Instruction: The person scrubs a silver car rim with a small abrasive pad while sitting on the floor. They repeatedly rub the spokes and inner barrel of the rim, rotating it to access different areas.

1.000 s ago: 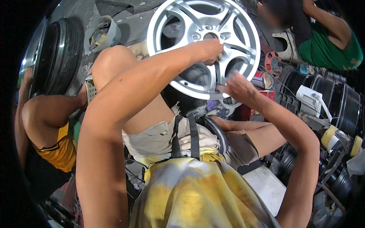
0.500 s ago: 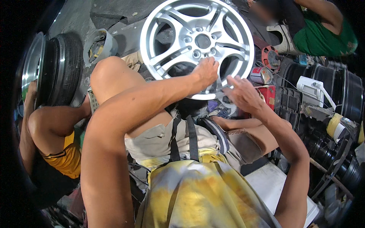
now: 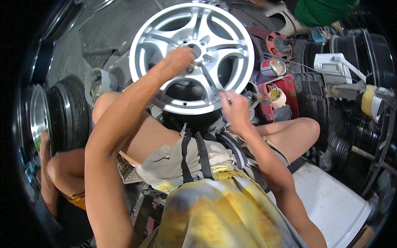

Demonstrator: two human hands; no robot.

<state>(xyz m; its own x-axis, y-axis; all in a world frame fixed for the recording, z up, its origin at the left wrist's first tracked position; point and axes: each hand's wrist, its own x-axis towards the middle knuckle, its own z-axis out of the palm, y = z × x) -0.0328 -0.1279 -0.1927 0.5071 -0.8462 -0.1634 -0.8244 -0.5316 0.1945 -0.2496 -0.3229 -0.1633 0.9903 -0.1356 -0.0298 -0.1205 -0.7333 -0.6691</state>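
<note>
Head view: the curled left hand (image 3: 179, 60) has moved work hubward on the silver spoked metal wheel (image 3: 214, 51) beneath it, right hand (image 3: 237, 110) half-curled, grips unclear.

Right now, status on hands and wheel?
Left hand near hub of silver alloy wheel, blurred. Right hand at lower-right rim. Red box right, not blocking.

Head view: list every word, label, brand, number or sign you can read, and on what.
None reads clearly.
Red-and-white tin can: label print too small and blurred to read.
Silver alloy wheel: no lettering I can make out.
White plastic casing: no lettering I can make out.
</note>
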